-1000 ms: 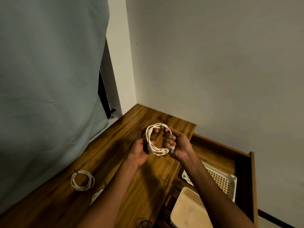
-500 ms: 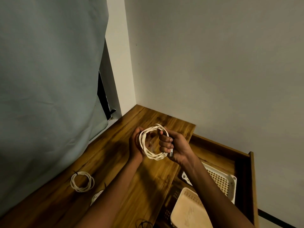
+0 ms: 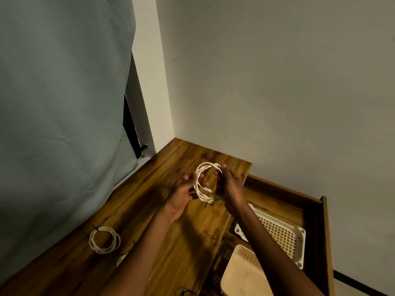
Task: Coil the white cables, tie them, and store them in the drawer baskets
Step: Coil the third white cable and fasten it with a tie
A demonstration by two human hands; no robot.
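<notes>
A person holds a coiled white cable (image 3: 204,182) in the air above a wooden tabletop (image 3: 188,231), near its far corner where two pale walls (image 3: 277,82) meet. The right hand (image 3: 232,184) grips the coil's right side, its fingers curled round the bundled strands, with the thumb near the top of the loop. The left hand (image 3: 181,194) is at the coil's left edge, fingers spread and blurred; whether they pinch the strands cannot be told. A connector end (image 3: 208,190) juts across the middle of the loop.

Well apart, toward the near left of the tabletop, a second coiled cable (image 3: 104,240) lies flat, bound at one spot by a dark tie (image 3: 95,229). Just beside it, part of a third white coil (image 3: 122,258) shows from under the left forearm. A grey-blue curtain (image 3: 53,103) hangs along the left, its lower edge meeting the tabletop.

To the right, a wooden drawer (image 3: 322,231) stands open beside the tabletop. Inside sit a white perforated basket (image 3: 284,233), with nothing visible in the part that shows, and nearer the camera a cream basket (image 3: 241,274). The right forearm crosses over both, hiding part of each. A dark, grid-patterned container (image 3: 222,257) lies in shadow at the drawer's left edge; its contents cannot be made out.
</notes>
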